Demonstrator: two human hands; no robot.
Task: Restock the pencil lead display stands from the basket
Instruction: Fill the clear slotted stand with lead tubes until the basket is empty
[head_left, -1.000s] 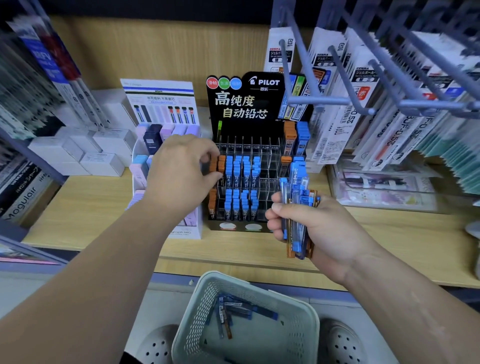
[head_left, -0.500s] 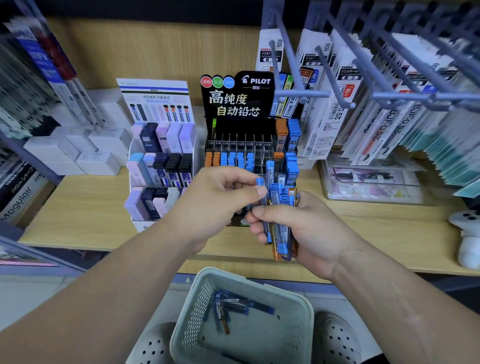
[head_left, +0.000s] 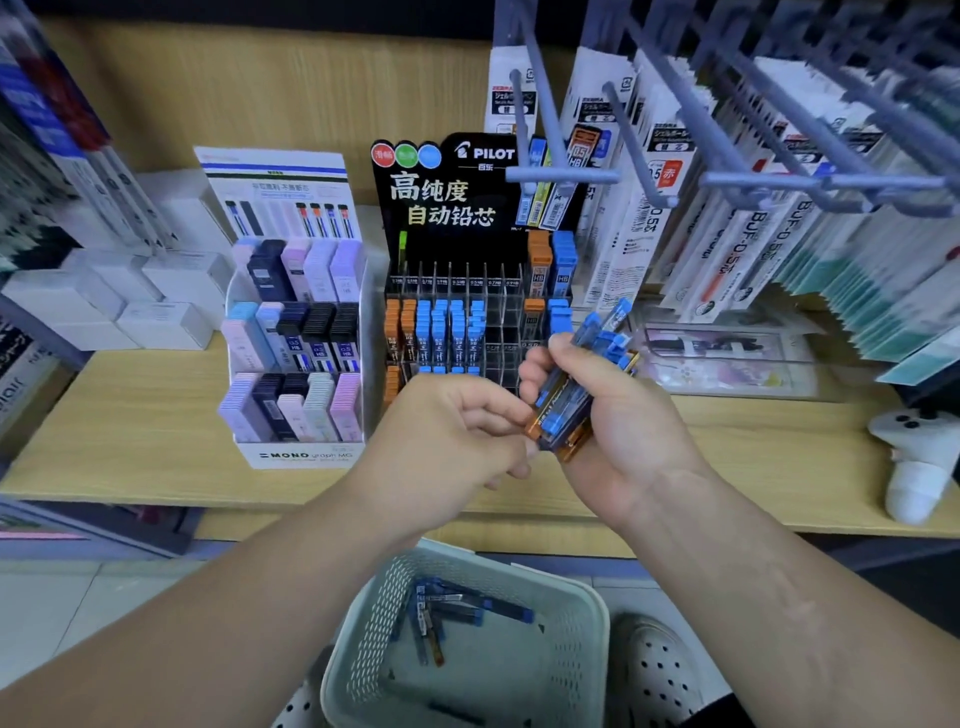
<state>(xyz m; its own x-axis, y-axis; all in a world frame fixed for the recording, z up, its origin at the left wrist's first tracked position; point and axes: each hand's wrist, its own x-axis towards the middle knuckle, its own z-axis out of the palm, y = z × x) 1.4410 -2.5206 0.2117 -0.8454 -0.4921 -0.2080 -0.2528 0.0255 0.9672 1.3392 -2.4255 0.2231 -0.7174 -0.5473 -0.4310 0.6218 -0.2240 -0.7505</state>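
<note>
A wooden shelf (head_left: 130, 415) carries the Pilot stand (head_left: 457, 208) at 12 o'clock. The right hand (head_left: 628, 436) grips a bundle of lead cases (head_left: 569, 400). The left hand (head_left: 447, 441) curls at the bundle's lower end, its grasp unclear. The basket (head_left: 561, 670), at 6 o'clock, holds loose cases (head_left: 457, 610).

Two display stands: one black Pilot stand (head_left: 447, 208) and, just left of it, one white Mono stand (head_left: 297, 457) with three tiers of five columns. Below the Pilot stand, one basket (head_left: 582, 670) holds about five lead cases (head_left: 470, 608). In front of it, one left hand (head_left: 447, 441) and one right hand (head_left: 628, 436) share one bundle (head_left: 571, 400), too tightly packed to count.
</note>
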